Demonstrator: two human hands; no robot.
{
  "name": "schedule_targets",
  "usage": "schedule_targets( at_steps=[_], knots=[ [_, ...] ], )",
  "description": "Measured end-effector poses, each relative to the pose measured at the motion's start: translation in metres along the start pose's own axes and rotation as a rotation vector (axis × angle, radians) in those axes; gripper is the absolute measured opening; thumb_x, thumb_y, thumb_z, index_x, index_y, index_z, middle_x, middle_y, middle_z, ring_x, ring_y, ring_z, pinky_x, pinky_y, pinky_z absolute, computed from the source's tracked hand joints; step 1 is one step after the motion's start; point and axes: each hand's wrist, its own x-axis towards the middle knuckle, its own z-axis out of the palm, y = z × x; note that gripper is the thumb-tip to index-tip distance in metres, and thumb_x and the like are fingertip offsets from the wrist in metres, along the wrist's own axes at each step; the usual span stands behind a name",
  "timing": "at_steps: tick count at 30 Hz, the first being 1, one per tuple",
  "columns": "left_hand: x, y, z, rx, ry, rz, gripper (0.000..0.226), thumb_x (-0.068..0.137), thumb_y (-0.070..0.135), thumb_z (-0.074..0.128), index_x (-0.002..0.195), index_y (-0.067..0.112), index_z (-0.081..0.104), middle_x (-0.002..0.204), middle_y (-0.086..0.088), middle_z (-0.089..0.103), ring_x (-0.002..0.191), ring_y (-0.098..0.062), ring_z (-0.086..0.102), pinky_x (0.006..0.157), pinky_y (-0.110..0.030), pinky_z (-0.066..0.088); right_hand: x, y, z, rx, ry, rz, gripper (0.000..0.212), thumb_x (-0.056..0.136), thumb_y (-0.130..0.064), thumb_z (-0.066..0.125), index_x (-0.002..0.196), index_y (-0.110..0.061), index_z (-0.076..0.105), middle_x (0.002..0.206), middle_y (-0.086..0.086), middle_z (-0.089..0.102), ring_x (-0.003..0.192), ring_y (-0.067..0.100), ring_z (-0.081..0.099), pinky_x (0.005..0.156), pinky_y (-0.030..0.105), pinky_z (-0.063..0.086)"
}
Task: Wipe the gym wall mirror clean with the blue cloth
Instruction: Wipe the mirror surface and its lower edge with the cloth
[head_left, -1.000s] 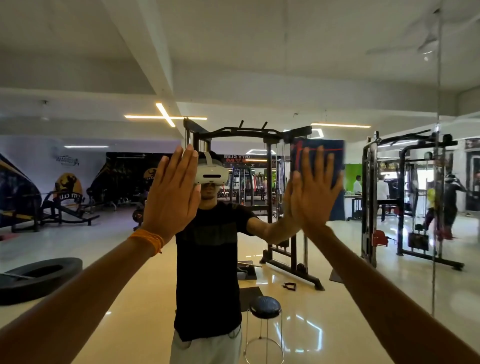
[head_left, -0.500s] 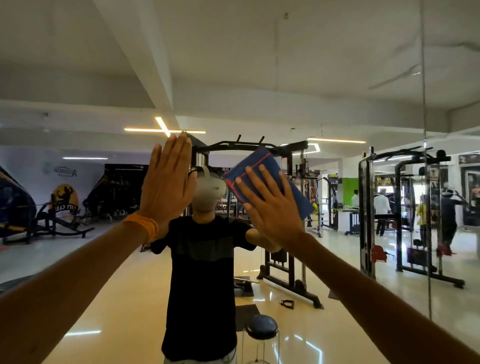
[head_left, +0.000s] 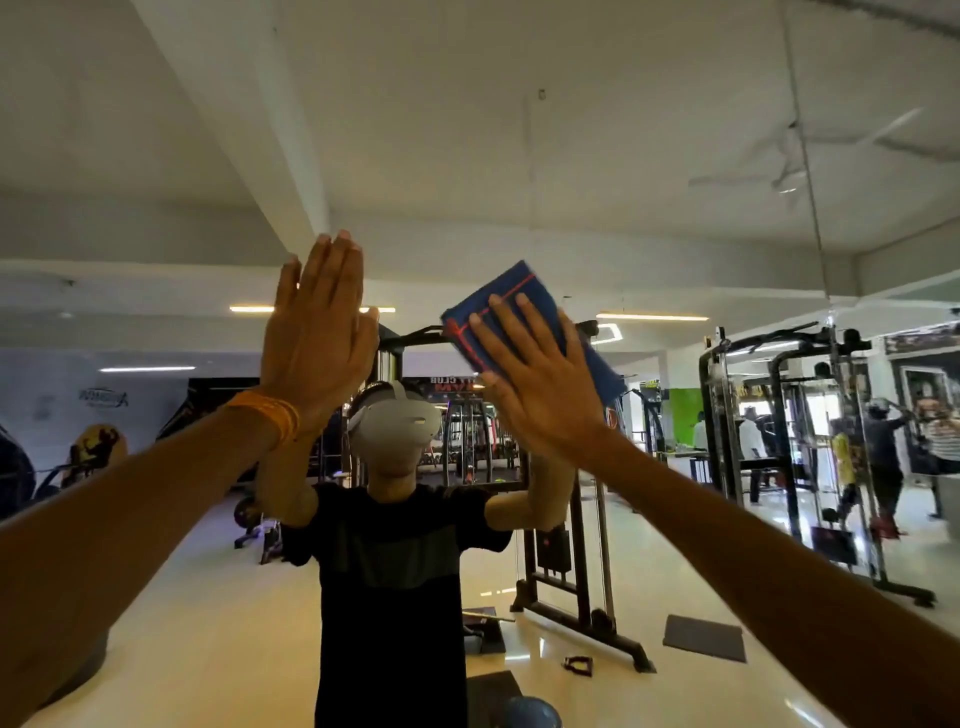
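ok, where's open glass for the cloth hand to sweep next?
Open: the mirror above both hands, and right of the blue cloth out to the vertical seam. Tight: the narrow gap between the left hand and the right hand, both flat on the glass.

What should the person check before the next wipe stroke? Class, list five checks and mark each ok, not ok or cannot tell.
1. Cloth pressed on the mirror under the right hand: ok.
2. Right fingers straight and spread over the cloth: ok.
3. Left hand beside the cloth, not on it: ok.
4. Cloth folded flat, with no loose corner hanging: ok.
5. Cloth clean and damp enough: cannot tell.
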Motion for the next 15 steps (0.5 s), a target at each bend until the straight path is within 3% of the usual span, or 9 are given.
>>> schedule_targets(
  at_steps=[3,5,6,8,11,13,15],
  knots=[
    [0.003,-0.008,0.001,0.006,-0.003,0.035,0.071,0.105,0.043,0.027,0.164,0.006,0.013,0.172,-0.014,0.008,0.16,-0.028,0.003,0.13,-0.049,0.003,0.052,0.04,-0.008,0.032,0.106,0.34,0.066,0.108,-0.057,0.009,0.166,-0.027,0.014,0.174,0.005,0.01,0.161,0.026,0.004,0.127,0.059,0.008],
    [0.011,-0.016,-0.002,0.009,0.004,0.056,0.073,0.105,0.047,0.025,0.164,0.006,0.014,0.172,-0.013,0.008,0.16,-0.029,0.003,0.13,-0.048,0.002,0.072,0.028,-0.012,0.059,0.135,0.532,0.066,0.108,-0.055,0.012,0.166,-0.026,0.009,0.174,0.005,0.005,0.161,0.028,0.002,0.128,0.058,0.003],
    [0.018,-0.019,-0.005,0.009,0.014,0.046,0.074,0.104,0.048,0.023,0.164,0.006,0.014,0.172,-0.014,0.008,0.16,-0.029,0.003,0.13,-0.048,0.002,0.075,0.013,-0.011,0.06,0.106,0.484,0.065,0.108,-0.054,0.012,0.166,-0.027,0.004,0.174,0.004,-0.001,0.161,0.027,-0.002,0.128,0.057,-0.001],
    [0.037,-0.024,-0.008,0.008,0.027,0.012,0.074,0.104,0.048,0.021,0.164,0.006,0.014,0.172,-0.014,0.008,0.16,-0.029,0.003,0.13,-0.048,0.001,0.066,-0.013,-0.01,0.025,0.041,0.191,0.063,0.108,-0.055,0.008,0.166,-0.03,-0.001,0.173,0.0,-0.007,0.161,0.025,-0.007,0.128,0.054,-0.007],
    [0.063,-0.027,-0.01,0.043,0.046,0.006,0.074,0.104,0.049,0.017,0.164,0.006,0.015,0.172,-0.015,0.011,0.16,-0.03,0.005,0.129,-0.047,0.0,0.073,0.006,-0.012,-0.014,0.028,-0.066,0.062,0.109,-0.055,0.012,0.166,-0.032,0.01,0.174,-0.001,0.006,0.161,0.022,-0.001,0.128,0.052,-0.004],
    [0.07,-0.03,-0.009,0.058,0.033,0.03,0.074,0.103,0.049,0.016,0.163,0.005,0.016,0.172,-0.015,0.012,0.16,-0.03,0.007,0.129,-0.046,0.0,0.1,0.035,-0.014,-0.02,0.053,0.024,0.062,0.108,-0.056,0.014,0.165,-0.032,0.015,0.174,0.0,0.011,0.161,0.021,0.001,0.128,0.053,-0.001],
    [0.07,-0.032,-0.006,0.057,0.022,0.041,0.073,0.104,0.047,0.018,0.164,0.005,0.015,0.172,-0.014,0.012,0.16,-0.029,0.006,0.13,-0.045,0.0,0.124,0.057,-0.019,0.019,0.134,0.306,0.065,0.106,-0.058,0.012,0.165,-0.032,0.015,0.174,0.002,0.013,0.161,0.023,0.005,0.127,0.056,0.006]
  ],
)
